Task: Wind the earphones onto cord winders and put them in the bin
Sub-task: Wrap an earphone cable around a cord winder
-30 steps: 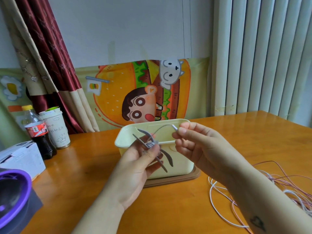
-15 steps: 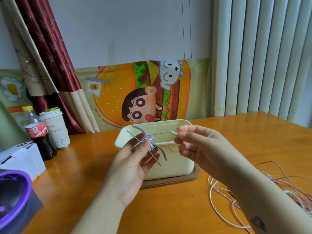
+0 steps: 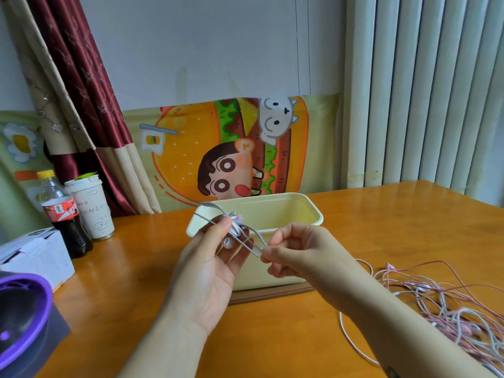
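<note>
Your left hand [image 3: 210, 266] grips the wound earphones [image 3: 234, 227] before the bin [image 3: 300, 203], over the table's [image 3: 136, 268] middle. Your right hand [image 3: 297, 255], pinching the cord end [image 3: 259, 251], has dropped below them: winding looks nearly done.

Head-worn camera looks forward and down, close over the table [image 3: 131, 271]

Bare forearms [image 3: 161, 350], 1 dark tattoo [image 3: 390, 373]
</note>
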Action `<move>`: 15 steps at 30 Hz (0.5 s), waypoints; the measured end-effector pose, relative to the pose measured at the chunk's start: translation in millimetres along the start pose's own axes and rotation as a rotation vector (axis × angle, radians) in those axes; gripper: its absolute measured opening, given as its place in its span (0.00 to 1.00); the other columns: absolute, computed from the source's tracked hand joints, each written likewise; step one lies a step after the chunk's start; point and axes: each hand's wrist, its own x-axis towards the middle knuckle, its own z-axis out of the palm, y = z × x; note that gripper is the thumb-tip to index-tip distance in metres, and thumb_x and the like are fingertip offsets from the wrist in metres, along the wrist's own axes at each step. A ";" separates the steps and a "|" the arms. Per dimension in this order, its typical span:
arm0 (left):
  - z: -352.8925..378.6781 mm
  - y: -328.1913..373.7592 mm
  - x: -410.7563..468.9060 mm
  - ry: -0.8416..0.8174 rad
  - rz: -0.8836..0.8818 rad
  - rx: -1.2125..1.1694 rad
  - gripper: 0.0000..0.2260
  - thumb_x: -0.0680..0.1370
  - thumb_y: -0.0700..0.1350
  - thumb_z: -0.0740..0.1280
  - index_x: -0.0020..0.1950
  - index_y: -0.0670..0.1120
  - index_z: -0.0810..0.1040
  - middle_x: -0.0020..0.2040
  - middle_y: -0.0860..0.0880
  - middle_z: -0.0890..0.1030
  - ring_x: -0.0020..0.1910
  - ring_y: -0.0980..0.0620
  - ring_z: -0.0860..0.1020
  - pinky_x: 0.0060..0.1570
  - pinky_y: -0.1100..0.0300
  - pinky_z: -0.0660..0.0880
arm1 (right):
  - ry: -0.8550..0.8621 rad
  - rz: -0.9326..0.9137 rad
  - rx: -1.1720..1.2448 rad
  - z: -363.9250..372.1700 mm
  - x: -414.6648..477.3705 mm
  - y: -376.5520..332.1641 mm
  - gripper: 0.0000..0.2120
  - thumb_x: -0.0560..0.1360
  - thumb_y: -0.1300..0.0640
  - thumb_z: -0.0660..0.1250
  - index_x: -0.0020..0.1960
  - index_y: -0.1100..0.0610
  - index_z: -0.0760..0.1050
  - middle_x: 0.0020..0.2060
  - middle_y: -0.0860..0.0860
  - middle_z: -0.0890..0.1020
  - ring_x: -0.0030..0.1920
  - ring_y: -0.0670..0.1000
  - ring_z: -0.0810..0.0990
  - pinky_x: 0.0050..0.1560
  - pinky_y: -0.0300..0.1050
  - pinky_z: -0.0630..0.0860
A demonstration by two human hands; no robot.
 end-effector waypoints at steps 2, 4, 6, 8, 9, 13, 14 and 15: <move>1.0 -0.9 -0.7 0.003 -0.015 -0.009 0.18 0.68 0.44 0.69 0.56 0.39 0.80 0.39 0.47 0.83 0.39 0.53 0.82 0.39 0.60 0.82 | 0.050 -0.013 0.012 -2.2 2.6 3.5 0.05 0.72 0.66 0.71 0.43 0.62 0.75 0.32 0.55 0.82 0.33 0.49 0.81 0.43 0.43 0.80; 1.6 -2.0 -1.0 0.009 -0.039 -0.018 0.20 0.68 0.44 0.69 0.58 0.39 0.79 0.38 0.48 0.82 0.38 0.53 0.82 0.39 0.60 0.82 | 0.095 -0.032 0.019 -4.5 5.1 6.6 0.05 0.72 0.65 0.71 0.43 0.62 0.75 0.32 0.54 0.81 0.34 0.49 0.82 0.46 0.46 0.81; 1.9 -3.6 -1.2 0.009 -0.077 -0.024 0.17 0.67 0.43 0.70 0.55 0.40 0.80 0.41 0.46 0.82 0.38 0.53 0.81 0.36 0.60 0.81 | 0.130 -0.063 0.021 -5.5 6.6 10.2 0.06 0.71 0.65 0.71 0.43 0.62 0.74 0.32 0.54 0.81 0.34 0.49 0.82 0.47 0.46 0.80; 2.7 -4.4 -2.1 0.001 -0.131 -0.033 0.15 0.67 0.42 0.70 0.53 0.42 0.81 0.42 0.45 0.83 0.36 0.52 0.82 0.33 0.60 0.80 | 0.157 -0.106 0.005 -5.6 7.9 13.1 0.06 0.71 0.65 0.72 0.43 0.63 0.75 0.32 0.52 0.81 0.34 0.48 0.82 0.45 0.44 0.80; 2.5 -4.7 -2.6 -0.010 -0.164 -0.031 0.15 0.67 0.42 0.70 0.52 0.42 0.81 0.42 0.45 0.83 0.36 0.52 0.82 0.32 0.59 0.80 | 0.169 -0.127 -0.010 -6.0 8.1 13.8 0.06 0.71 0.65 0.72 0.42 0.63 0.75 0.32 0.52 0.82 0.35 0.48 0.82 0.45 0.43 0.80; 0.3 -3.8 -4.6 -0.101 -0.253 0.001 0.10 0.67 0.42 0.69 0.47 0.43 0.83 0.42 0.44 0.83 0.37 0.50 0.82 0.32 0.59 0.80 | 0.202 -0.216 -0.088 -10.0 7.1 7.4 0.06 0.70 0.67 0.72 0.41 0.61 0.75 0.33 0.51 0.83 0.37 0.50 0.83 0.45 0.42 0.80; 0.4 -3.6 -5.9 -0.127 -0.261 0.029 0.10 0.68 0.43 0.69 0.47 0.43 0.83 0.41 0.45 0.83 0.37 0.50 0.83 0.31 0.60 0.80 | 0.207 -0.246 -0.123 -11.0 6.2 4.1 0.07 0.70 0.67 0.72 0.41 0.62 0.75 0.33 0.53 0.83 0.38 0.52 0.83 0.45 0.44 0.81; 0.5 -4.0 -7.1 -0.151 -0.262 0.068 0.10 0.68 0.44 0.68 0.47 0.43 0.82 0.40 0.46 0.84 0.37 0.51 0.83 0.32 0.60 0.79 | 0.212 -0.279 -0.170 -11.4 5.0 0.7 0.07 0.70 0.68 0.72 0.41 0.62 0.75 0.34 0.54 0.83 0.39 0.54 0.83 0.46 0.47 0.81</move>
